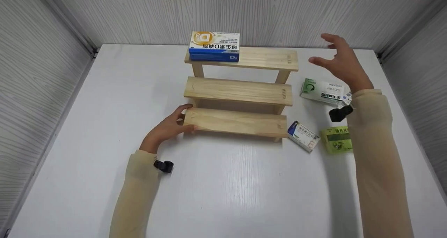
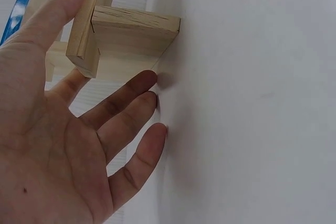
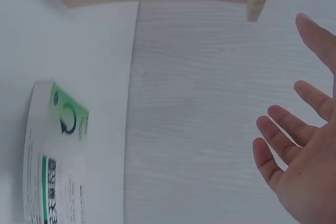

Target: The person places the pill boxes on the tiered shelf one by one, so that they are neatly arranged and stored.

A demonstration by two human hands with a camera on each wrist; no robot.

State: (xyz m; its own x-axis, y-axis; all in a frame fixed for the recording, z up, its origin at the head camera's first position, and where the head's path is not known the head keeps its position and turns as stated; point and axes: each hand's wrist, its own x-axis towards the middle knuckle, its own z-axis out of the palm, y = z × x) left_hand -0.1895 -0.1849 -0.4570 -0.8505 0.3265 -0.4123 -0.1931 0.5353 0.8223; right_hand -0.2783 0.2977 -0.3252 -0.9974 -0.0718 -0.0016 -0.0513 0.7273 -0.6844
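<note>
A three-tier wooden step shelf (image 1: 237,91) stands on the white table. My left hand (image 1: 167,128) pinches the left end of its lowest board, thumb at one edge and index finger at the other. The remaining fingers (image 2: 126,129) of that hand spread below the board, near the tabletop. A blue, white and orange medicine box (image 1: 214,46) lies on the left part of the top tier. My right hand (image 1: 344,65) is in the air to the right of the top tier, fingers apart and nothing in them. Below it lies a green-and-white medicine box (image 3: 58,161) on the table.
To the right of the lowest tier is a small white-and-blue box (image 1: 303,136). Beside it, a yellow-green box (image 1: 337,139) is partly hidden by my right sleeve. Grey wood-grain panels (image 1: 244,14) wall in the table at the back and sides.
</note>
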